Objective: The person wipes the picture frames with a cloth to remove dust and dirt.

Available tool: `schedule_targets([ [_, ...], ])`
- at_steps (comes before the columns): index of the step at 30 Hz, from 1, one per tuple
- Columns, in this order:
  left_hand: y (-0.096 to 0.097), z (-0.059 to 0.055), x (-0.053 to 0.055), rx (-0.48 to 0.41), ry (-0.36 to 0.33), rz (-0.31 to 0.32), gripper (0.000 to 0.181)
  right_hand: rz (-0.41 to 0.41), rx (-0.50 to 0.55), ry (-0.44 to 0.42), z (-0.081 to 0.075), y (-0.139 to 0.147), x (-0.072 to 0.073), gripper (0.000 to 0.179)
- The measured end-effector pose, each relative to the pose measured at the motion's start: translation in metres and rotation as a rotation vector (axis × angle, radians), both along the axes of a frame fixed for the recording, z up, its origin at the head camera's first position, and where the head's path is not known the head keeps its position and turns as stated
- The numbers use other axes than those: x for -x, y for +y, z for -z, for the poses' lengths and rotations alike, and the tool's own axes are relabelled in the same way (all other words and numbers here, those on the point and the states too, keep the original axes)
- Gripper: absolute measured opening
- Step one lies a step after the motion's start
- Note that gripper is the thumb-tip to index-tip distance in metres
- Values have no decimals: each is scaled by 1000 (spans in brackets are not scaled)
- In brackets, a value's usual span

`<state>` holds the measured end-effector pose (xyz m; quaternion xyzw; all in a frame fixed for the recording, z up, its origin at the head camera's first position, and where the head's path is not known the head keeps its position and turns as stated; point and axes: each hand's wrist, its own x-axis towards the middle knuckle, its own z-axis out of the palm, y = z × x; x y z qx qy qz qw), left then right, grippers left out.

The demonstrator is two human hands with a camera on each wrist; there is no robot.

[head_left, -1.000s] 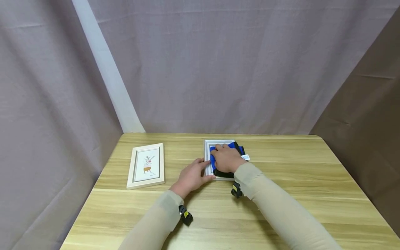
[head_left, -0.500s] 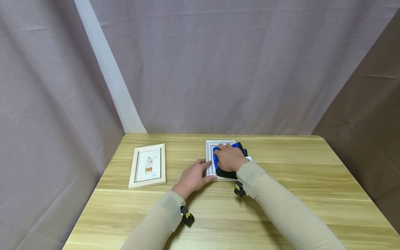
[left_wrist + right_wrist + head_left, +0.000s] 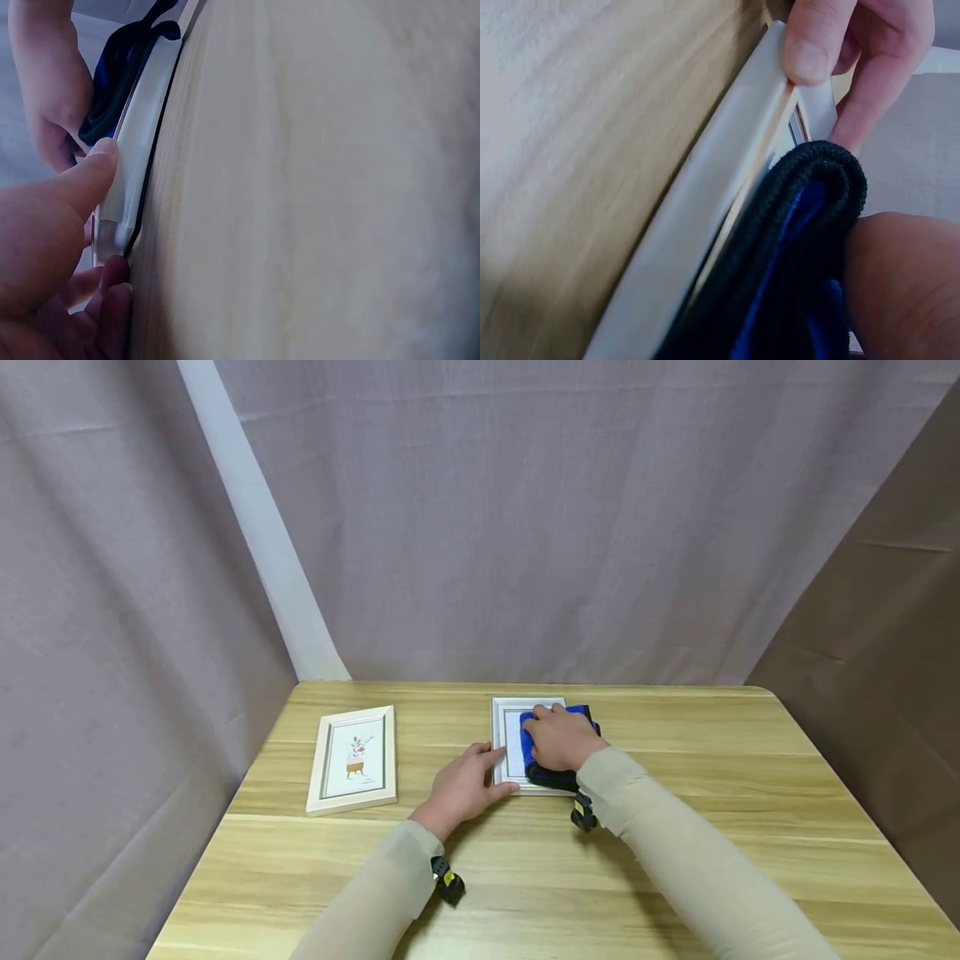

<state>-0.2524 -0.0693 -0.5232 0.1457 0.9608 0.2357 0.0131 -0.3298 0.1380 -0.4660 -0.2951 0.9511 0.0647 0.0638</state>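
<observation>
A white picture frame [image 3: 525,702] lies flat near the table's far edge, in the middle of the head view. My left hand [image 3: 463,787] holds its near left corner, thumb over the near side [image 3: 139,150] and fingers at the left side. Over the frame's right part, my right hand [image 3: 561,739] grips a folded blue cloth with black edging [image 3: 772,247] and presses it on the glass. The cloth covers much of the glass and right rim. A pale strip of glass shows at the left. The right fingertips are partly hidden.
A second picture frame [image 3: 314,768], cream-coloured with a potted-plant print, lies farther left on the wooden table [image 3: 675,852]. Grey curtain [image 3: 510,543] hangs behind the table's far edge, and brown cloth hangs at the right.
My right hand and the blue cloth have slid to the right across the frame, baring more glass at its left. My left hand keeps its hold on the corner.
</observation>
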Motion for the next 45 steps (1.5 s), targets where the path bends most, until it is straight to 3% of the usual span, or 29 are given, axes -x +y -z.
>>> schedule_targets([
  [7,-3,-1,1,8,4,1,76,8,30,-5,-1,7,3,45],
  [23,-4,-2,0,18,-13,8,75,-21,130,-19,16,16,5,50],
  [31,-4,-5,6,4,-7,9,75,-39,153,-20,16,18,7,48],
  [45,-10,1,10,24,6,13,76,-52,153,-5,14,13,-1,47],
])
